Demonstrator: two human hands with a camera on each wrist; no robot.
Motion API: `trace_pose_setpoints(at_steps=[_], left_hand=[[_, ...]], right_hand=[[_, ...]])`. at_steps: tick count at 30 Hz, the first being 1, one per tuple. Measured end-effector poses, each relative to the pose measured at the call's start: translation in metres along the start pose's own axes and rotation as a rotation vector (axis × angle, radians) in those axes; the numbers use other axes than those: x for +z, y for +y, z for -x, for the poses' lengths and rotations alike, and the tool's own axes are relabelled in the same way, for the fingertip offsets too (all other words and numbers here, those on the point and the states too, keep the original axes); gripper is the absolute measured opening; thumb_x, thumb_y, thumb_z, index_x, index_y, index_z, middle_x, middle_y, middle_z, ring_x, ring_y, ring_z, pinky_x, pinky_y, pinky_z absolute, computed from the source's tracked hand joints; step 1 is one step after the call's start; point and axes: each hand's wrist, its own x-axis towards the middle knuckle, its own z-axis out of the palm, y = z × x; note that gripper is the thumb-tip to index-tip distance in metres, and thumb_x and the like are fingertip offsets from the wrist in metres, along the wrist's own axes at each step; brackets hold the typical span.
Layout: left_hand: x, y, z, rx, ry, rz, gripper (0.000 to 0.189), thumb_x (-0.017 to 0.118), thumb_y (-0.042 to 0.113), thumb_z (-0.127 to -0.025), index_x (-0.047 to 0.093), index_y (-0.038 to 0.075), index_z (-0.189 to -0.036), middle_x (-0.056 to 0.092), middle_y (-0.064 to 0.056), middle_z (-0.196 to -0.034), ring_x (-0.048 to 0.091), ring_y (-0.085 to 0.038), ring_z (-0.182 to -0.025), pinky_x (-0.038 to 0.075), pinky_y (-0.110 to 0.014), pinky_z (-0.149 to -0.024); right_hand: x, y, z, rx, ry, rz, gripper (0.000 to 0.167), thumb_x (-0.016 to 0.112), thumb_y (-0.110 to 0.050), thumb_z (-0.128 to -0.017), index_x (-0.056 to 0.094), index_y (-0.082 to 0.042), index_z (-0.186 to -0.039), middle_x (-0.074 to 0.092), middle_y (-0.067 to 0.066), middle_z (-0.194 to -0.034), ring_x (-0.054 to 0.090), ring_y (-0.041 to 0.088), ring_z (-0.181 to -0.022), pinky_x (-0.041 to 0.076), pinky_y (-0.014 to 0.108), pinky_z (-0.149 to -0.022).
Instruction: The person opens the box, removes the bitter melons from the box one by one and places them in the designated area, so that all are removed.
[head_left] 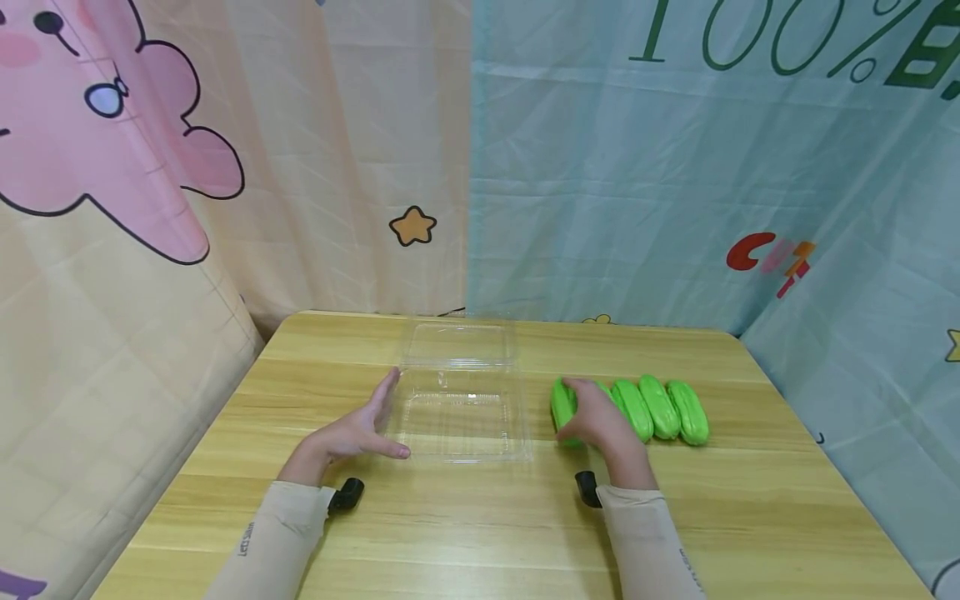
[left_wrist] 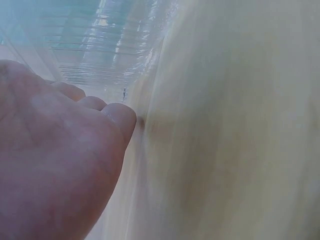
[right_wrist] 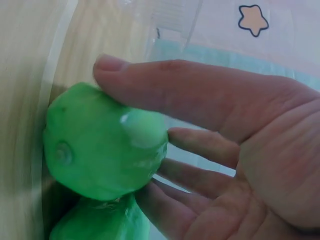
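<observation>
A clear plastic clamshell box (head_left: 465, 429) lies on the table with its lid (head_left: 461, 343) folded back. My left hand (head_left: 360, 429) is at the box's left side, thumb and fingers spread; in the left wrist view the fingertips (left_wrist: 122, 117) are close against the clear plastic. To the right, several long, glossy green pieces (head_left: 660, 408) lie side by side in a row. My right hand (head_left: 600, 421) grips the leftmost green piece (right_wrist: 100, 145) from above, with the thumb along one side and the fingers round the other. The hand partly covers it in the head view.
The wood-grain table (head_left: 450, 542) has rounded far corners. Printed fabric curtains (head_left: 337, 167) hang behind it and at both sides. A black wrist mount (head_left: 347, 495) sticks out from the left sleeve, and another black mount (head_left: 588, 489) from the right.
</observation>
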Motion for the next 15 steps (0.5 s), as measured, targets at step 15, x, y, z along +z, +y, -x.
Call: trace_pose_setpoints(at_steps=[15], left_hand=[[-0.0003, 0.0001, -0.0011, 0.005, -0.003, -0.004, 0.136, 0.086, 0.011, -0.081, -0.027, 0.019, -0.156, -0.031, -0.004, -0.162, -0.023, -0.033, -0.148, -0.002, -0.057, -0.119]], right_hand=[[-0.0066, -0.0001, 0.0008, -0.013, 0.015, 0.001, 0.089, 0.087, 0.001, -0.070, 0.042, 0.012, -0.145, 0.033, 0.036, -0.152, 0.035, 0.052, -0.137, 0.035, 0.058, -0.111]])
